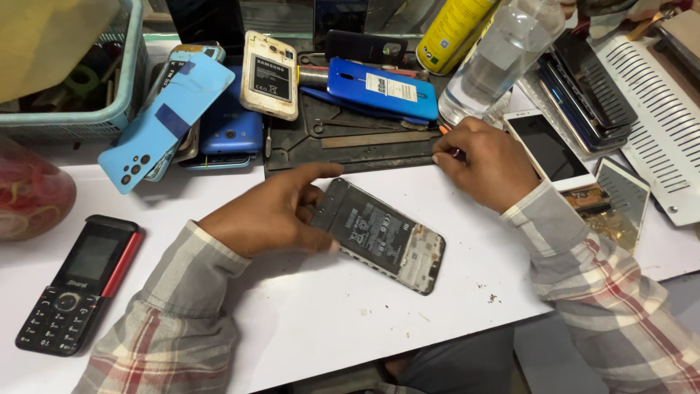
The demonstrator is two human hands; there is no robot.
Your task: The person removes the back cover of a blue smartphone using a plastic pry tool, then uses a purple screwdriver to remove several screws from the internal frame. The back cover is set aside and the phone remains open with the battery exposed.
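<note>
In the head view, the left hand (pixel 273 211) comes in from the lower left, its plaid sleeve lying on the white table (pixel 350 314). The hand is turned palm down; the thumb and the curled fingers pinch the upper end of the opened phone (pixel 383 233), with the forefinger stretched above that end. This phone lies flat near the middle of the table, back cover off, so its dark battery and inner parts are seen; it lies slanted, with its far end pointing to the right front edge.

The right hand (pixel 485 164) reaches from the right side toward the back of the table. Its fingers are closed together around a small tool (pixel 456 153), of which only a little tip shows; what kind of tool it is, I cannot tell. The hand rests at the front edge of the dark work mat (pixel 364 142).

On the mat lies a blue phone (pixel 383 87). At the back left is a pile of phones and a light blue back cover (pixel 171 117). A black keypad phone (pixel 76 284) lies at the left front edge. A clear plastic bottle (pixel 496 58) stands behind the right hand, and a white smartphone (pixel 547 146) lies just right of it.
</note>
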